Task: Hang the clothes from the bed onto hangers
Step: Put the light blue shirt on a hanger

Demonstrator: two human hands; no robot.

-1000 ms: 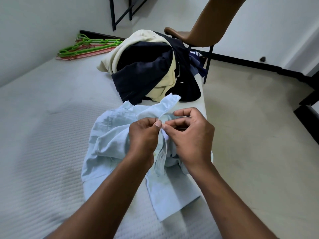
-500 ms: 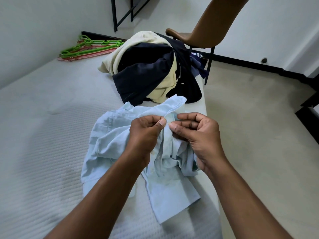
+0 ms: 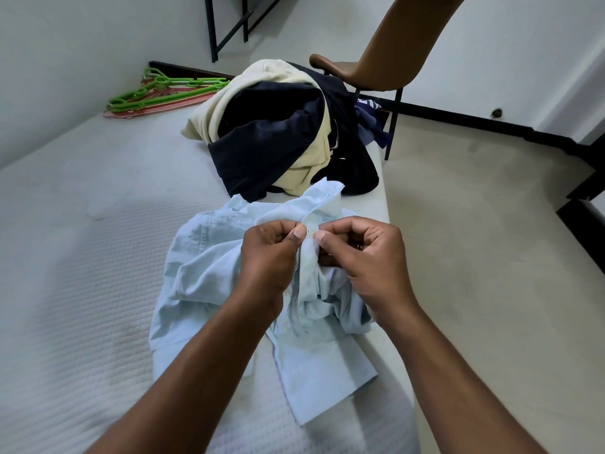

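Observation:
A crumpled light blue shirt (image 3: 209, 267) lies on the white bed (image 3: 82, 257) near its right edge. My left hand (image 3: 268, 257) pinches the shirt's front placket just below the collar. My right hand (image 3: 366, 257) pinches the same strip from the other side, thumb and finger tips almost meeting the left ones. Behind the shirt sits a pile of cream and dark navy clothes (image 3: 281, 136). Green and pink hangers (image 3: 160, 93) lie stacked at the bed's far left corner by the wall.
A brown chair (image 3: 386, 60) with black legs stands just past the pile, more clothing under it. Bare floor (image 3: 474, 240) runs along the bed's right side, with dark furniture at the far right. A black metal frame stands at the back.
Both hands have shifted slightly up the placket toward the collar and stay pinched on it. The shirt has bunched a little more under my right hand.

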